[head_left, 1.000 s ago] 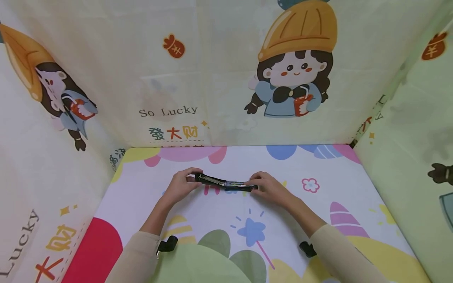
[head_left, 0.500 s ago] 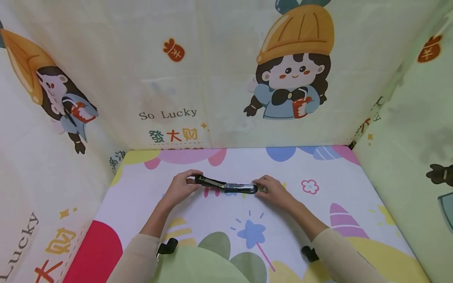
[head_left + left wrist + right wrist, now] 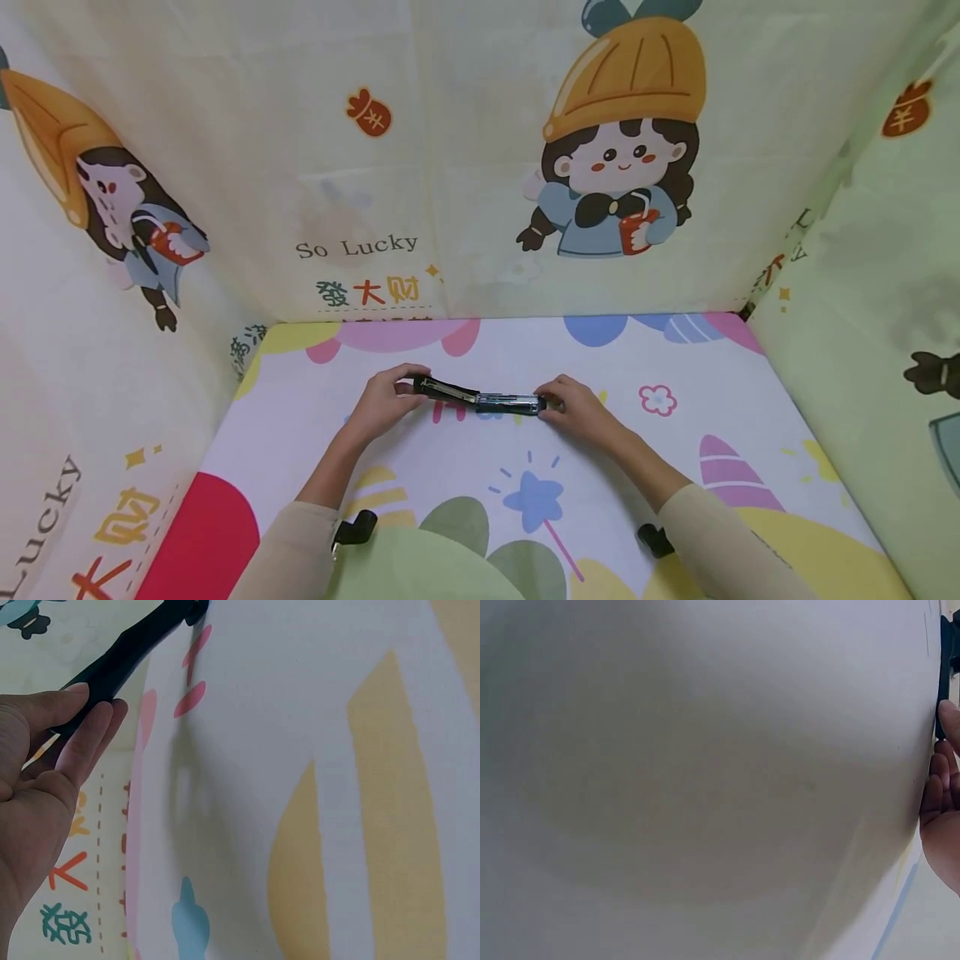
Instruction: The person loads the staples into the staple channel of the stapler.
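Note:
A black stapler (image 3: 508,404), folded open almost flat with silver metal showing along its inside, spans the gap between my hands in the head view. My left hand (image 3: 387,403) pinches its left end, which tilts up a little. In the left wrist view the thumb and fingers of that left hand (image 3: 52,742) hold the dark stapler arm (image 3: 124,656) above the table. At the other end, my right hand (image 3: 581,410) holds the tip between thumb and fingers. Only part of the right hand (image 3: 943,787) and the stapler's edge (image 3: 944,675) show in the right wrist view.
The tabletop (image 3: 442,450) has a white cover printed with colourful shapes. Patterned cloth walls stand at the back (image 3: 480,183), left and right. Black wrist mounts (image 3: 356,525) sit at both sleeves.
My right hand has shifted slightly right, its fingers moving from over the stapler's metal part to its right tip. The left hand keeps its hold. The head view has tilted up slightly.

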Available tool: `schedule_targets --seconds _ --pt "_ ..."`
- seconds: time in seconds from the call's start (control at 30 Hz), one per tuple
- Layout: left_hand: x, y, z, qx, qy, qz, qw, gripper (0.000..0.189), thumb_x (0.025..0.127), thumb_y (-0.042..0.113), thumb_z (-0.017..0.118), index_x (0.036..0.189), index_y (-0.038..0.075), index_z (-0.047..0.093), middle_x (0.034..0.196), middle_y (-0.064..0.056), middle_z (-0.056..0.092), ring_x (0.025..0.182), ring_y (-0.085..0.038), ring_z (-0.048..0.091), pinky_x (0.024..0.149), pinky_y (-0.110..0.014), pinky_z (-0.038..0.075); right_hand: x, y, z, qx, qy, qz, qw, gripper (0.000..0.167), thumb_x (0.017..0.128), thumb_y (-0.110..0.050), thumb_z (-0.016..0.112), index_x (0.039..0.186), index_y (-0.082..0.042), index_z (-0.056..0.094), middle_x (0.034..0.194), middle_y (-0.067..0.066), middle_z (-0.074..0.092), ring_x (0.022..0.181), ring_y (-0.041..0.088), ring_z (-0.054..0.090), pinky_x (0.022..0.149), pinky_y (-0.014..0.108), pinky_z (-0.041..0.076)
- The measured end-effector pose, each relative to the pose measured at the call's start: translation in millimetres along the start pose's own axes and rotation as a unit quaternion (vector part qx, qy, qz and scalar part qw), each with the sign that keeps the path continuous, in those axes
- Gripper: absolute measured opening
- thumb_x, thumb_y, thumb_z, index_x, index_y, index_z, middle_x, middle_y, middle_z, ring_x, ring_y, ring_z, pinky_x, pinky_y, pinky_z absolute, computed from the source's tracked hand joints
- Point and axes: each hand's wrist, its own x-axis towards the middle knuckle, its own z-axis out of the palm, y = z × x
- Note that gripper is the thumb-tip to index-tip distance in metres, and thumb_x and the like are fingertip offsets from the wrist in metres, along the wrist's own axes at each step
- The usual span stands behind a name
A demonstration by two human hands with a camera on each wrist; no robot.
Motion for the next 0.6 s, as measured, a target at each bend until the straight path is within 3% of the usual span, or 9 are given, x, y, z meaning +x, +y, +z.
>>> schedule_targets --seconds 0.23,0.6 --pt "-1.2 3.7 0.4 0.014 0.006 0.013 0.9998 0.044 0.088 -0.002 0.078 0.131 0.005 0.068 0.129 -0.017 0.068 0.100 -0.027 0.074 0.072 -0.025 0.057 0.6 2 3 0.002 -0.009 0.005 0.9999 0.031 0.089 -0.012 0.081 0.119 -0.009 0.074 0.105 0.003 0.065 0.093 0.014 0.060 0.086 0.034 0.054" --pt "5.4 23.4 5.2 0.034 0.009 0.021 0.9992 0.043 0.088 0.005 0.081 0.129 0.013 0.070 0.127 -0.009 0.070 0.101 -0.024 0.073 0.080 -0.031 0.062 2.4 0 -1 0.008 -0.015 0.019 0.9997 0.034 0.090 -0.010 0.080 0.122 -0.006 0.072 0.106 0.006 0.064 0.094 0.017 0.061 0.088 0.037 0.055"
